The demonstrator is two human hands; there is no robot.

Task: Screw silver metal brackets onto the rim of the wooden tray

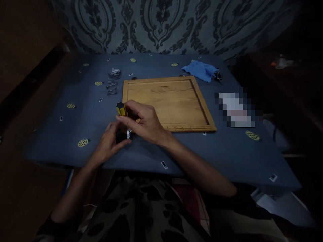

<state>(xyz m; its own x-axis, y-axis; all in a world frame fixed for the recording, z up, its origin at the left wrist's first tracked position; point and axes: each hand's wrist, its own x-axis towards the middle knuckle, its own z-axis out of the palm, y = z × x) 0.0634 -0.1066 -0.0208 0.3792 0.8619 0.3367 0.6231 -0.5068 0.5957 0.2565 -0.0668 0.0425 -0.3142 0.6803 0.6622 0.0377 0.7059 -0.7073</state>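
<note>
My right hand (pixel 146 122) is closed around a screwdriver (pixel 121 109) with a yellow and black handle, held upright; its shaft and tip are hidden. Close beneath it, my left hand (pixel 108 141) curls its thumb and fingers about a small shiny metal piece (pixel 128 134), whose kind I cannot make out. Both hands are at the near left corner of a framed wooden panel (pixel 164 104), which lies flat on the table. My right hand and forearm cover part of that corner. A row of small dark holes runs along the panel's near edge.
Several metal fittings (pixel 112 88), like hinges, lie left of the panel on the blue tablecloth (pixel 83 127). A crumpled blue cloth (pixel 202 70) with a dark object beside it sits at the back right. A blurred-out pale item (pixel 237 110) lies to the right. Patterned fabric (pixel 156 27) rises behind.
</note>
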